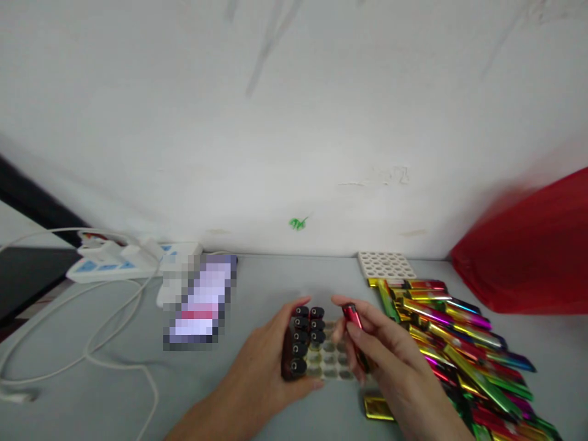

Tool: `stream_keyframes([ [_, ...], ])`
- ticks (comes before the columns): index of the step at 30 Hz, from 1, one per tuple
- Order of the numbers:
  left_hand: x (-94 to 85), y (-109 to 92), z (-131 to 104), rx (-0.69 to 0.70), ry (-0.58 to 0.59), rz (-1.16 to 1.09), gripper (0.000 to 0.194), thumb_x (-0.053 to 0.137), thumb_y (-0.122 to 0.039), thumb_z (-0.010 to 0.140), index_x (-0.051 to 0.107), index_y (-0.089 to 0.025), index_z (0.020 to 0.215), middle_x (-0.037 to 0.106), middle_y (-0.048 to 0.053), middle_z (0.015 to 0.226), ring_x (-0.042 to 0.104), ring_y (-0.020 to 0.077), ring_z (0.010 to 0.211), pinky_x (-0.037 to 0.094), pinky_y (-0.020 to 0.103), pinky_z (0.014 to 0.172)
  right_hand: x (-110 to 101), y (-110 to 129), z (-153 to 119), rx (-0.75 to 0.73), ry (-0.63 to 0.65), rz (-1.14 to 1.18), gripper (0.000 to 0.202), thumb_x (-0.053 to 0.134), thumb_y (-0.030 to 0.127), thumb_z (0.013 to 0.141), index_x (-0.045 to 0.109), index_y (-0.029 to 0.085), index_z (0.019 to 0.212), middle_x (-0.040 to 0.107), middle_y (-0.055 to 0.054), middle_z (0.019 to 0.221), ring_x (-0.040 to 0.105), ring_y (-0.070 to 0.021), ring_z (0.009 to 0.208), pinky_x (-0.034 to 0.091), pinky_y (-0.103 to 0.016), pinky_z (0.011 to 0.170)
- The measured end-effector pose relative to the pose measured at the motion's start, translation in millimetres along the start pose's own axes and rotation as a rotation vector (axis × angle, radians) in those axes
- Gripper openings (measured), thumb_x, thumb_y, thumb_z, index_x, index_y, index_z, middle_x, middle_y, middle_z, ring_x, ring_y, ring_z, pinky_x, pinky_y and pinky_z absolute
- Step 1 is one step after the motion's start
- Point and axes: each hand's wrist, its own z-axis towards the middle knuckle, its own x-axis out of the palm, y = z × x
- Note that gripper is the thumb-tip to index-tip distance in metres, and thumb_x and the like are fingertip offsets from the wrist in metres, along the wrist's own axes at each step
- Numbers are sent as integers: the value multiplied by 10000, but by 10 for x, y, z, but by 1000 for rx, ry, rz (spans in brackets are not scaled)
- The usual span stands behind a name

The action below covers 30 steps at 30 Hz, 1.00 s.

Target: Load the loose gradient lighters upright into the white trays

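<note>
A white tray with round holes (331,362) lies on the grey table in front of me. Several black-capped lighters (305,335) stand in its left-hand holes. My left hand (264,364) wraps the tray's left side, thumb against the lighters. My right hand (383,352) holds a shiny red lighter (353,315) by its body just above the tray's right part, black cap pointing away from me. The remaining holes on the right show gold below.
A heap of metallic coloured lighters (459,343) lies to the right. A second holed tray (386,264) sits by the wall. A red bag (528,251) fills the far right. A power strip (114,260) with white cables (92,343) and a blurred object (199,303) lie left.
</note>
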Motion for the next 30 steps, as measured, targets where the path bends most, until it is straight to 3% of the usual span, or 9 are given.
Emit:
stream_keyframes([
  [2,1,-1,-2,2,-6,6,1009,940,-233,745,428,-342,1608,767,50,1403,755,328,1218,574,401,1035,2,4,3,-21,13,-43,467,742,537,1033,727,278,1422,773,-63,1074,668,-200,860,541,-328,781],
  [4,-1,-5,-5,4,-6,8,1004,934,-246,759,424,-338,1619,761,55,1414,754,332,1218,578,403,1034,17,21,-5,-19,33,-50,460,697,561,1059,702,302,1438,766,-75,1183,689,-221,936,559,-359,834],
  [7,-9,-15,-7,5,1,13,983,938,-282,766,444,-332,1615,764,59,1407,754,341,1218,582,413,1049,40,33,-12,-9,55,17,432,688,582,1059,699,315,1398,755,-61,1114,654,-191,829,533,-307,688],
  [11,-15,-36,-6,-6,8,16,998,941,-278,754,446,-327,1619,767,70,1408,743,349,1250,568,432,1097,52,-3,0,74,54,194,420,770,582,1001,730,294,1304,688,-9,863,515,-121,616,389,-219,511],
  [14,-8,-42,-12,-9,-9,18,985,928,-242,743,464,-329,1607,761,65,1420,745,343,1248,580,414,1065,47,-31,8,149,49,351,417,787,596,972,783,215,1140,600,10,746,433,-91,561,282,-181,459],
  [18,0,-30,-16,-6,-18,10,973,927,-241,752,467,-333,1604,764,54,1415,755,331,1231,583,396,1049,29,-24,10,210,102,451,440,734,614,1005,797,179,1033,533,20,737,365,-87,560,222,-173,432],
  [25,0,5,-18,15,8,-10,987,926,-254,779,426,-341,1625,760,57,1436,758,323,1243,588,395,1059,21,-31,33,242,144,492,544,735,684,968,754,154,846,518,7,709,389,-110,595,304,-198,507],
  [30,-10,-15,-12,9,1,16,995,935,-235,764,435,-340,1618,764,56,1422,754,328,1240,585,395,1051,43,-38,54,185,89,460,573,720,703,974,743,162,785,511,6,680,411,-136,616,382,-239,578],
])
